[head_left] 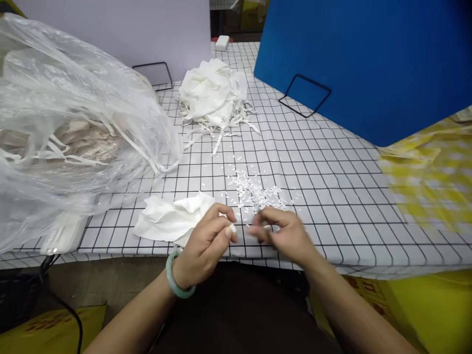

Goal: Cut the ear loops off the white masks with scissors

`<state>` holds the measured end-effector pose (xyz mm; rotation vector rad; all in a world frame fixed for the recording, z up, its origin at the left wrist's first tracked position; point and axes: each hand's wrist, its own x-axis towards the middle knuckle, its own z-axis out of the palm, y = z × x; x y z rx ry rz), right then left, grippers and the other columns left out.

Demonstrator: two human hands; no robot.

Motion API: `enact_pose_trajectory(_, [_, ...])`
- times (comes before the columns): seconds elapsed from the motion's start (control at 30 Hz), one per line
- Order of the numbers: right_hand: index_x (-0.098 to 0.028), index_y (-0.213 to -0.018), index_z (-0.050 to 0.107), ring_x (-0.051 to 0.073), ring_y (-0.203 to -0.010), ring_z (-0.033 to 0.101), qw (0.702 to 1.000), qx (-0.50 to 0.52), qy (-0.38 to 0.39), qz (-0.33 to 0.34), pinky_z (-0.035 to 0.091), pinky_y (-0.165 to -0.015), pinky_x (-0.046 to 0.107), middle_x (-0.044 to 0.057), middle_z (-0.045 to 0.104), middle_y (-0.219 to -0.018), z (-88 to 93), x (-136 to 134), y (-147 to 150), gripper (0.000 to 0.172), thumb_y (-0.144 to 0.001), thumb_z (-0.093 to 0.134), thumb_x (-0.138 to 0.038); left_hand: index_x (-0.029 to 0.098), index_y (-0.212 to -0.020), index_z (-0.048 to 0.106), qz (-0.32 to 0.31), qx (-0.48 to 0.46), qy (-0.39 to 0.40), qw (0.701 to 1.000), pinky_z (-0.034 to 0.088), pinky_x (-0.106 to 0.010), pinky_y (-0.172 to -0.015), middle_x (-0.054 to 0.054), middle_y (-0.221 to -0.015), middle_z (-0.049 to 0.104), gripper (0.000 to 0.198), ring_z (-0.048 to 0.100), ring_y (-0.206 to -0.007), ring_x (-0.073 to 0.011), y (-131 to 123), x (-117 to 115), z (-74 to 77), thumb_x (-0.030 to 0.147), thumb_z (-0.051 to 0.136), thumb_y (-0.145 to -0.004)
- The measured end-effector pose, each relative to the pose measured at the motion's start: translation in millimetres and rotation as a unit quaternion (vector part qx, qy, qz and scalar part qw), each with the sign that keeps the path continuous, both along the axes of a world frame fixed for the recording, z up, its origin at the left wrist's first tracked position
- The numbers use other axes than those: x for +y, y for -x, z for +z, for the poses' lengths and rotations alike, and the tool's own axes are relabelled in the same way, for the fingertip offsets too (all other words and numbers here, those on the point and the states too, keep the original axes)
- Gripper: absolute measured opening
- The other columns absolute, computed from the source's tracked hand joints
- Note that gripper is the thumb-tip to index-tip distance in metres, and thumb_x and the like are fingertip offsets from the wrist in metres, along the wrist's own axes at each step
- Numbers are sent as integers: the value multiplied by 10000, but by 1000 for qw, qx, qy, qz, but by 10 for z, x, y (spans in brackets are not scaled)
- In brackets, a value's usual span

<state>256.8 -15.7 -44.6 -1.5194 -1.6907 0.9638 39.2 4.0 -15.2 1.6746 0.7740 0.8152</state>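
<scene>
My left hand (208, 241), with a green bangle on its wrist, pinches a white cloth piece (173, 216) near one end. A small white tip sticks out between thumb and fingers, while the rest of the cloth lies on the table to the left. My right hand (282, 233) is a short way to the right, its fingers curled together and partly blurred by motion; what they hold, if anything, cannot be made out. Just beyond both hands lies a scatter of tiny white bits (254, 189).
A heap of white cloth pieces with straps (214, 96) stands farther back. Left is a clear plastic bag (92, 83) holding beige cloth. A blue panel (361, 59) with a wire stand rises at back right, near yellow checked cloth (435, 177). A white power strip (64, 233) sits front left.
</scene>
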Motion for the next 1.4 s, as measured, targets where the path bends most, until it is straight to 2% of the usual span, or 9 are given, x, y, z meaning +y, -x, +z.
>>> enact_pose_trajectory(0.1, [-205,-856,640,299,-835,650,990,-104,61,-68,518,-677,417,111,695,-877,75,210,-315,586,-783,596,-785,176,-685,622,-68,-76,75,992,508,-305,-676,-87,-939,590,346,589,-842,-191,228,192,402,282,503,-993])
enact_pose_trajectory(0.2, [-205,-932,632,437,-1060,590,956,-258,45,-135,507,-768,539,171,682,-1048,142,412,-529,729,-566,734,-828,159,-663,652,19,-190,10,982,430,-246,-530,-59,-884,576,308,528,-657,-116,579,463,778,248,569,-945])
enact_pose_trajectory(0.3, [-225,-894,617,391,-975,631,957,-211,73,-186,514,-745,533,139,690,-992,164,502,-505,617,-667,694,-793,136,-708,689,98,-165,-38,981,412,-235,-514,-65,-921,591,269,506,-608,-86,784,711,895,203,559,-934])
enact_pose_trajectory(0.47, [-237,-844,571,271,-869,680,976,106,95,-164,574,-765,465,60,681,-927,56,568,86,505,-675,806,-651,151,-762,700,92,-128,-18,987,504,-232,-604,-52,-934,626,275,567,-657,-85,609,976,654,246,546,-969])
enact_pose_trajectory(0.67, [-266,-939,519,192,-899,694,903,423,77,2,619,-774,393,14,616,-1159,81,810,955,481,-671,867,-462,170,-946,743,-28,16,-97,995,521,-363,-986,-96,-1155,644,221,620,-1147,-195,432,1098,498,227,535,-992])
enact_pose_trajectory(0.87, [-235,-777,490,122,-700,611,930,367,18,-14,572,-809,366,-67,535,-727,159,1262,1199,319,-701,800,-242,173,-802,619,216,257,-179,925,489,-351,-731,-65,-873,605,342,573,-808,-194,804,713,416,446,529,-987])
enact_pose_trajectory(1.03, [-249,-886,528,160,-754,598,986,159,-5,-47,498,-634,326,2,658,-940,157,1238,1121,270,-754,761,-280,185,-677,512,108,442,-21,890,424,-317,-656,-32,-769,572,281,522,-722,-191,1062,173,-137,348,674,-838])
enact_pose_trajectory(1.23, [-254,-992,545,221,-1001,612,985,145,-32,86,543,-808,392,52,626,-1237,23,712,1246,219,-819,676,-226,194,-893,506,130,121,182,967,456,-278,-606,0,-770,580,240,552,-650,-141,1147,49,-50,417,485,-977])
enact_pose_trajectory(1.4, [-231,-880,531,208,-900,587,976,125,-82,156,508,-806,373,21,608,-924,-91,736,1330,185,-744,609,-132,173,-919,570,99,31,210,972,404,-236,-594,17,-765,551,250,488,-651,-105,1110,57,171,407,658,-908])
